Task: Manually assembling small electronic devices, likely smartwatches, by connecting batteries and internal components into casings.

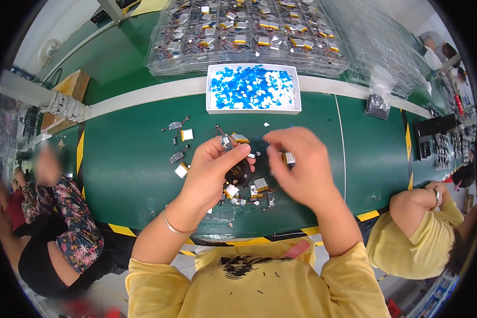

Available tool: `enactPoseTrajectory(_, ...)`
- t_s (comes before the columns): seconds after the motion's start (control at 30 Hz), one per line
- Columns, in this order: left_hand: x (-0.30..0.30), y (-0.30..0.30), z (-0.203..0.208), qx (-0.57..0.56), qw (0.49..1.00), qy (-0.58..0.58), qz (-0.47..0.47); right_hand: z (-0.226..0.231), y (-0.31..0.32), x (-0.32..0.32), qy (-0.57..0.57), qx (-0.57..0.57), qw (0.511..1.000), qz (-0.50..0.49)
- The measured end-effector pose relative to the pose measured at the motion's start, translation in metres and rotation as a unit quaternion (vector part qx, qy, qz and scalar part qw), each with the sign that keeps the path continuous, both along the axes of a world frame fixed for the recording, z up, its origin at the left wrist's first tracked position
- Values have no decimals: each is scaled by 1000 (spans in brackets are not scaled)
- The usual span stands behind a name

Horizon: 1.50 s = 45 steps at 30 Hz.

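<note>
My left hand (pixel 213 168) is closed, pinching a small circuit board (pixel 226 142) with wires between thumb and fingers. A silver battery with a yellow edge (pixel 240 138) shows just beyond those fingertips. To the right, my right hand (pixel 305 165) is raised with thumb and forefinger drawn together; what they pinch, if anything, is too small to make out. A round black object (pixel 237 174) lies partly hidden beneath my left hand. Several small batteries (pixel 260 184) and boards with wires lie on the green mat between my forearms.
A white box (pixel 253 112) of blue and white pieces stands ahead. Behind it are clear trays (pixel 196 66) of battery assemblies. More boards and batteries (pixel 187 134) lie left of my hands. A bag of dark parts (pixel 377 106) lies far right. People sit on both sides.
</note>
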State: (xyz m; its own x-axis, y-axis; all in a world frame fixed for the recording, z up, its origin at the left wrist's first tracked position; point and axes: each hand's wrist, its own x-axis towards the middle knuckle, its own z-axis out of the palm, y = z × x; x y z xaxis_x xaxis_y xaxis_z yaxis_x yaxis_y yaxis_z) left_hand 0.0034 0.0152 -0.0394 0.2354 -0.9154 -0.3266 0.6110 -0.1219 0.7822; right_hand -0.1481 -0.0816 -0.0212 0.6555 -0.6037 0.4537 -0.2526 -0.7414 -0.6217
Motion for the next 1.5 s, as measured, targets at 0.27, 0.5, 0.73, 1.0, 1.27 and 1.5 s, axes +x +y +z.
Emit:
enactPoseTrajectory(0.27,7,4,5,12,1000,-20,10,-3,-21,-9,188,-106,976,-32)
enactPoseTrajectory(0.5,8,3,4,12,1000,-17,7,0,-15,-5,39,-54,997,-26)
enactPoseTrajectory(0.73,2,1,2,-4,998,-48,31,-3,16,8,-76,21,995,58)
enactPoseTrajectory(1.0,4,3,5,25,999,0,-25,7,5,-3,-76,116,988,62)
enactPoseTrajectory(1.27,4,1,9,14,995,-95,-10,-20,-38,-17,236,-116,961,-80)
enactPoseTrajectory(1.5,6,3,9,2,997,-73,-10,1,-36,-23,-89,182,978,-60)
